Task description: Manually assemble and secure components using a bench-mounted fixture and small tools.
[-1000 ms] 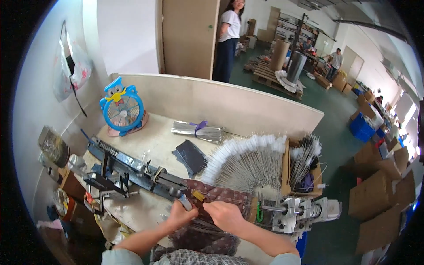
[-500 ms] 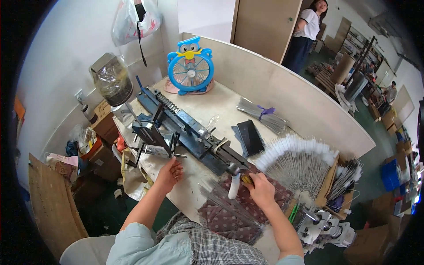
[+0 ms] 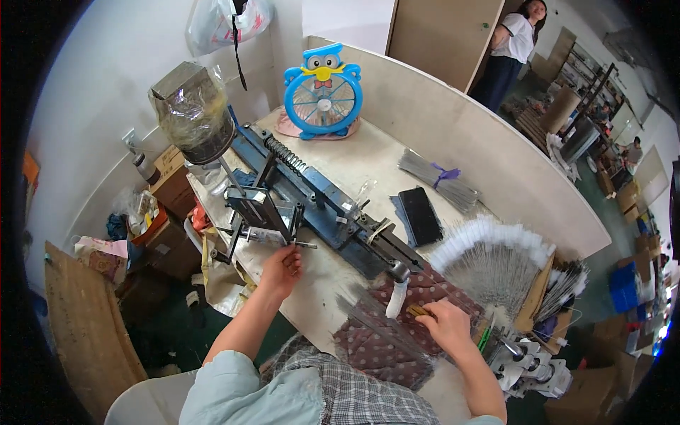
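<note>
My left hand (image 3: 283, 273) has its fingers curled just below the short metal rod (image 3: 306, 245) of a bench machine (image 3: 312, 202). What lies between those fingertips is hidden. My right hand (image 3: 449, 327) is closed on a small yellow-brown piece (image 3: 419, 311) whose kind I cannot make out. Beside it hangs the white handle (image 3: 397, 300) of the machine's lever, apart from my fingers. Under the right hand, a dotted brown cloth (image 3: 368, 340) carries a bundle of thin metal wires (image 3: 375, 315).
A fan-shaped spread of white-tipped wire brushes (image 3: 489, 262) lies at the right. Behind it are a black phone (image 3: 421, 216) and a tied wire bundle (image 3: 439, 179). A blue cartoon fan (image 3: 324, 99) stands at the back. A wrapped motor (image 3: 188, 113) rises at left; a person (image 3: 511, 42) stands beyond the partition.
The whole view has shifted a little. My right hand, with the yellow-brown piece, has come nearer to me relative to the white handle. My left hand stays by the rod.
</note>
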A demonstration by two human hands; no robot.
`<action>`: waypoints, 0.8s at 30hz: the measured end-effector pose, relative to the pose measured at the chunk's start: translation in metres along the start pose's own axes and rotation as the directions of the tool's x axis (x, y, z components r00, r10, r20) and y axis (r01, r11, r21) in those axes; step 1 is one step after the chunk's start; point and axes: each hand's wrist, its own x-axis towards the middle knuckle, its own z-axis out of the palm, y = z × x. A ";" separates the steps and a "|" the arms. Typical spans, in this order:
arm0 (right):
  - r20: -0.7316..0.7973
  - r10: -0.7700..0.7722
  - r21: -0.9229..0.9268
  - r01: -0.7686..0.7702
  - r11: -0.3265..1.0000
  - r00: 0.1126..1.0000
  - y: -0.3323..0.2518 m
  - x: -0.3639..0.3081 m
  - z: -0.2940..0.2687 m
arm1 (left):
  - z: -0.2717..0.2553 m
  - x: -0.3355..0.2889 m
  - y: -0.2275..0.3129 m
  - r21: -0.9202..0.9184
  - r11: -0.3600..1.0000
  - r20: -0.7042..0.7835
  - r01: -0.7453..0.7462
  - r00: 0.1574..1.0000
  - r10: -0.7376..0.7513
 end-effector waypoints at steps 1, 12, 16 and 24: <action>-0.012 -0.016 0.002 0.016 1.000 1.000 0.000 -0.001 -0.002 | 0.002 0.000 -0.001 -0.020 1.000 -0.016 0.004 1.000 -0.004; -0.151 -0.053 0.113 0.071 0.991 0.987 -0.013 -0.017 -0.038 | -0.017 -0.032 0.008 0.191 0.981 -0.052 -0.015 0.998 0.026; -0.169 -0.044 0.159 0.071 0.985 0.985 -0.013 -0.017 -0.039 | -0.066 -0.042 0.027 0.296 0.845 -0.303 -0.445 0.795 0.525; -0.225 -0.090 0.163 0.129 0.978 0.970 -0.022 0.005 -0.040 | -0.027 -0.038 0.008 0.116 0.873 -0.340 -0.474 0.807 0.483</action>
